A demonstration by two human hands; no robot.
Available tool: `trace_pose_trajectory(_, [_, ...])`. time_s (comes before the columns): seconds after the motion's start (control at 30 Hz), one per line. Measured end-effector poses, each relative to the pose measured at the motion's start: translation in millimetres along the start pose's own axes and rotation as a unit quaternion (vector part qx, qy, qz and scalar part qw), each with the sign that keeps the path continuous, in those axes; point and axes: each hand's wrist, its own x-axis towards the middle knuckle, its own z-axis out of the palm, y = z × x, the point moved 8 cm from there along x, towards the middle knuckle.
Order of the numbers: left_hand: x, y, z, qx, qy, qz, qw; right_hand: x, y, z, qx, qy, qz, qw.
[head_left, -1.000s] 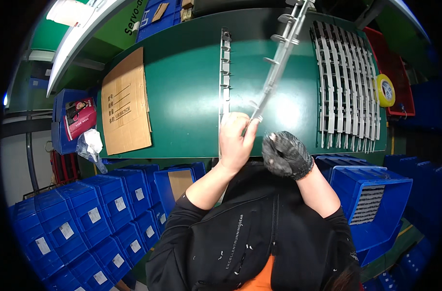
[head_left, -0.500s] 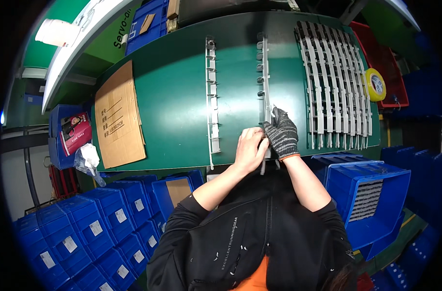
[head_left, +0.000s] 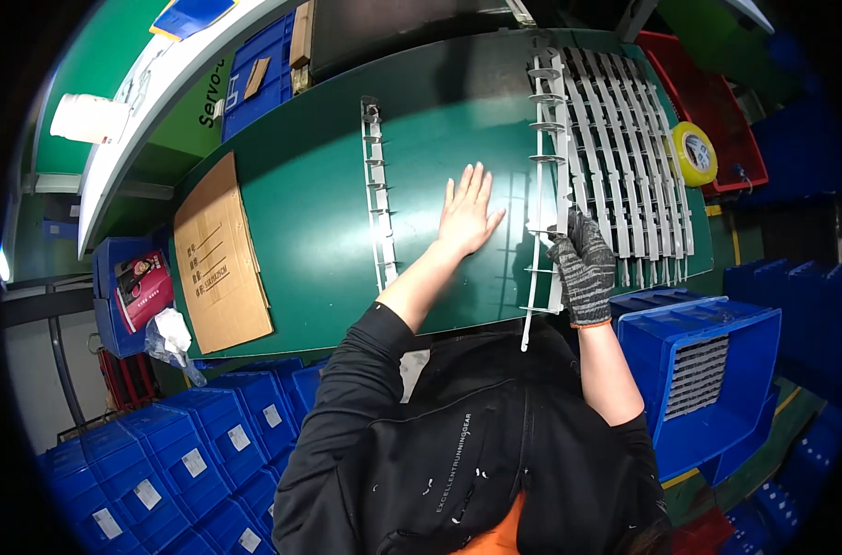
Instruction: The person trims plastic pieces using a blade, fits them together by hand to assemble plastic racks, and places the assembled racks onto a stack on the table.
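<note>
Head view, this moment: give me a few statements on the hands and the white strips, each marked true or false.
1. The right hand, in a grey knit glove, grips a long white toothed strip. True.
2. The left hand is gloved. False: it is bare, lying flat with open fingers on the green table.
3. A single white strip lies alone left of the left hand. True.
4. The yellow tape roll sits on the cardboard sheet. False: it lies at the table's right edge, beside the row of white strips.
</note>
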Motion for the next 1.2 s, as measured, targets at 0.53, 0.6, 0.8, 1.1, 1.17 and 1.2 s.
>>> trace_pose_trajectory(0.53, [-168.6,-150.0,-66.5,-0.094,0.111,-0.398,0.906,15.5,54.3,58.4,-0.542,-0.091,-0.130,0.825])
trace_pose_trajectory(0.6, [-195.9,-173.7,-42.1,-0.251,0.105,-0.464,0.843,13.3,54.0,70.9,-0.569,-0.101,-0.120,0.808])
trace_pose_trajectory(0.8, [-282.5,-193.2,-127.4,-0.413,0.404,-0.380,0.722,-37.2,71.3,172.6,-0.524,-0.402,-0.103,0.744])
trace_pose_trajectory(1.1, [-336.2,-146.0,-230.6,-0.134,0.542,-0.362,0.747,-112.4,60.6,239.0,-0.469,-0.525,-0.256,0.663])
trace_pose_trajectory(1.17, [-325.0,-134.4,-229.1,-0.104,0.521,-0.368,0.763,-79.7,17.4,215.7,-0.382,-0.448,-0.294,0.753])
trace_pose_trajectory(1.2, [-310.5,-130.8,-224.5,-0.088,0.506,-0.366,0.776,-59.9,-1.8,197.8,-0.385,-0.380,-0.271,0.796])
